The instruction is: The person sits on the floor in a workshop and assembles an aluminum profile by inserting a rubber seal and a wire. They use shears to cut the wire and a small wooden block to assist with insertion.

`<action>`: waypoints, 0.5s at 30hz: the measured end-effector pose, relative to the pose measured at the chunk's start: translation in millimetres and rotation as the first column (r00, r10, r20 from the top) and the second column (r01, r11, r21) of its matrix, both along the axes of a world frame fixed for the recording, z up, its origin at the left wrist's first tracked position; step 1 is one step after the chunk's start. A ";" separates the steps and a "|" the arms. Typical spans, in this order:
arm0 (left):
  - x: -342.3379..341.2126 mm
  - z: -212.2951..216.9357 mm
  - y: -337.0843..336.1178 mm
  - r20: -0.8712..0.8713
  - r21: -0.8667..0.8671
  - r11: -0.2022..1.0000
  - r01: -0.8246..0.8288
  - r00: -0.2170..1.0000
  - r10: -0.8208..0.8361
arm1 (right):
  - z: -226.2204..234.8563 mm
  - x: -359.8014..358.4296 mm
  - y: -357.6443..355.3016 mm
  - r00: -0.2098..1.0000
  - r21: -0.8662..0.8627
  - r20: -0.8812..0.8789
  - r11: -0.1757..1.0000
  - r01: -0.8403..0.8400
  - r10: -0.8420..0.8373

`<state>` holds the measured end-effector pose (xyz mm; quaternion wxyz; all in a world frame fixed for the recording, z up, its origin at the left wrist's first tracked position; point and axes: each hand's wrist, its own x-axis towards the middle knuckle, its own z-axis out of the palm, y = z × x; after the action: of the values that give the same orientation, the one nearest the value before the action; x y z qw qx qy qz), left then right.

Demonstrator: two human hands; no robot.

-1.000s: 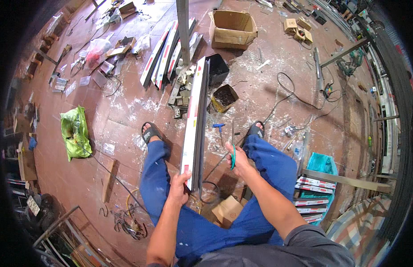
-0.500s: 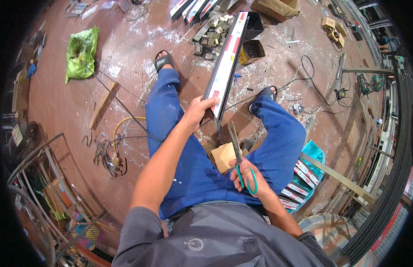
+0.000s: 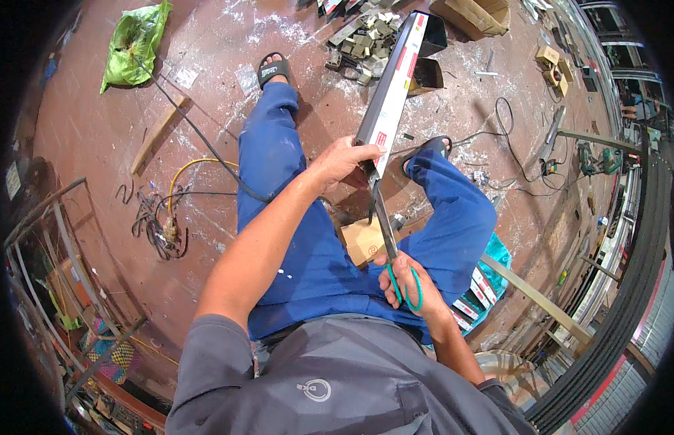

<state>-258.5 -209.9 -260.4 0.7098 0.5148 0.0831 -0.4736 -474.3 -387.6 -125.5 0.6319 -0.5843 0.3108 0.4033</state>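
My left hand (image 3: 346, 161) is closed around the near end of a long dark bar (image 3: 395, 85) with a white and red printed strip along its top. The bar slants away from me toward the far right. In my right hand (image 3: 407, 284) is a pair of scissors (image 3: 386, 226) with green handles, its blades parted and pointing up at the bar's near end. One blade tip appears to reach the end of the bar; whether it touches I cannot tell. Below the blades, between my thighs, sits a tan cardboard box (image 3: 360, 243).
A heap of small metal pieces (image 3: 370, 45) lies beyond the bar, beside an open carton (image 3: 476, 16). More labelled bars (image 3: 473, 296) rest on a teal bag by my right thigh. A green sack (image 3: 136, 45), a wooden stick (image 3: 159, 136) and cables (image 3: 163, 225) are on the left floor.
The near end of the bar and the scissors have come together. My left hand has shifted right and slightly up, and the whole view has shifted a little.
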 end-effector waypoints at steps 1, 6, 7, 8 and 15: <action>-1.2 4.1 0.2 -0.079 -0.010 1.000 0.002 0.997 -0.003 | 2.3 -0.2 0.8 1.000 -0.002 0.010 1.000 -0.004 0.004; -1.5 6.8 6.2 -0.187 -0.187 0.981 -0.043 0.982 0.008 | 2.9 -0.1 -1.6 0.999 -0.004 0.049 1.000 -0.007 0.007; -2.5 3.9 5.4 -0.198 -0.203 0.978 -0.056 0.980 0.015 | 1.8 0.5 -2.8 0.999 0.008 0.047 1.000 0.005 -0.005; -2.1 3.4 5.0 -0.209 -0.219 0.973 -0.067 0.978 0.021 | 2.6 2.9 -2.7 0.999 -0.005 0.043 1.000 -0.003 0.003; -3.3 7.4 4.8 -0.190 -0.156 0.986 -0.064 0.981 0.034 | 10.5 12.5 -0.2 0.991 -0.129 0.083 0.987 -0.092 0.104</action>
<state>-261.8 -205.1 -253.0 0.7497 0.4067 0.1234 -0.5072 -461.8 -387.8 -115.0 0.5867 -0.6548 0.2778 0.3871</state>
